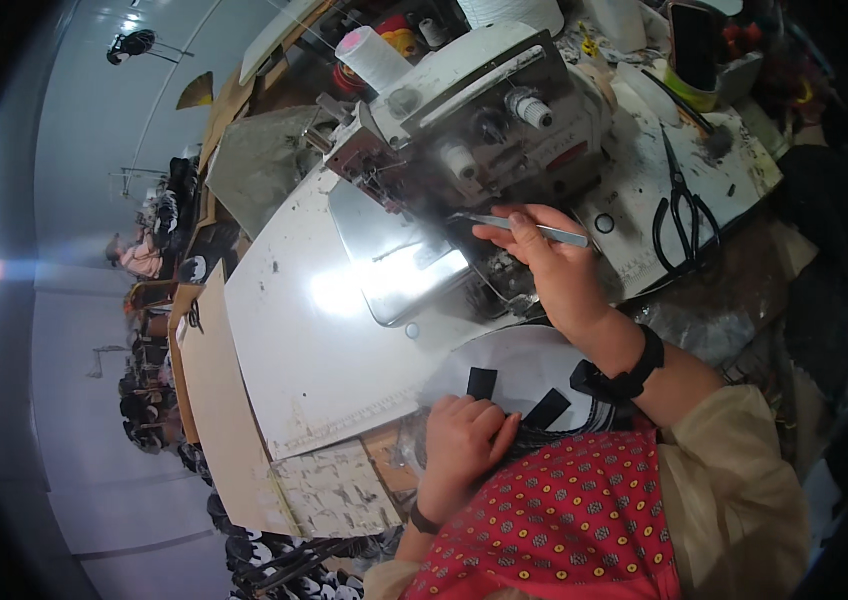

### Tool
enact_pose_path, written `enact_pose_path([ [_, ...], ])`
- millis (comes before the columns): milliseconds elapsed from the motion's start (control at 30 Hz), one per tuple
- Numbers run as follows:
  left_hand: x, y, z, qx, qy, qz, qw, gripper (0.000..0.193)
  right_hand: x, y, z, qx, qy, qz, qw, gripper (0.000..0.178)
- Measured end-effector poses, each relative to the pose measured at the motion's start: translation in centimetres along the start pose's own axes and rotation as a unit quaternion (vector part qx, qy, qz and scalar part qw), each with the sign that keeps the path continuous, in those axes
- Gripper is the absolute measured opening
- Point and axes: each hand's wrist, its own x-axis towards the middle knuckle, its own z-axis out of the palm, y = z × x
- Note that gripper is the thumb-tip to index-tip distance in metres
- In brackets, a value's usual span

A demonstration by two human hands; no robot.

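My right hand (556, 262) pinches a pair of metal tweezers (566, 237), whose tip points left into the sewing machine (514, 120) by its needle area; the tip itself is hard to make out. In front of the table edge lies a stack of white, round-edged pieces (514, 352) on my lap, with black strips (548, 409) on it. My left hand (464, 437) rests at the stack's left side, its fingers curled in beside another black strip (482, 382). Whatever those fingers hold, if anything, is hidden.
Black-handled scissors (684, 215) lie on the table right of the machine. A white thread cone (372, 58) stands behind it, and a phone (692, 48) at the far right. The shiny metal plate (384, 250) reflects a lamp. A cardboard sheet (219, 420) edges the table's left.
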Motion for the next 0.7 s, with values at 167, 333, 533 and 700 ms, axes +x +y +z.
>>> enact_pose_path([
  [167,-0.2,0.0,-0.1,0.004,-0.006,-0.012,1.000,0.022,0.8,-0.2,1.0,0.093,0.020,0.127,0.987,0.026],
  [333,0.1,0.2,0.0,-0.002,-0.007,-0.012,1.000,0.022,1.4,0.7,-0.1,0.161,0.010,0.150,0.976,0.027],
  [533,0.3,0.1,0.0,0.000,-0.013,-0.013,1.000,0.022,1.4,0.7,1.1,0.137,0.024,0.144,0.980,0.023],
  [700,0.4,0.1,-0.1,0.002,-0.014,-0.016,1.000,0.023,0.4,0.9,2.4,0.009,0.037,0.062,0.997,0.022],
])
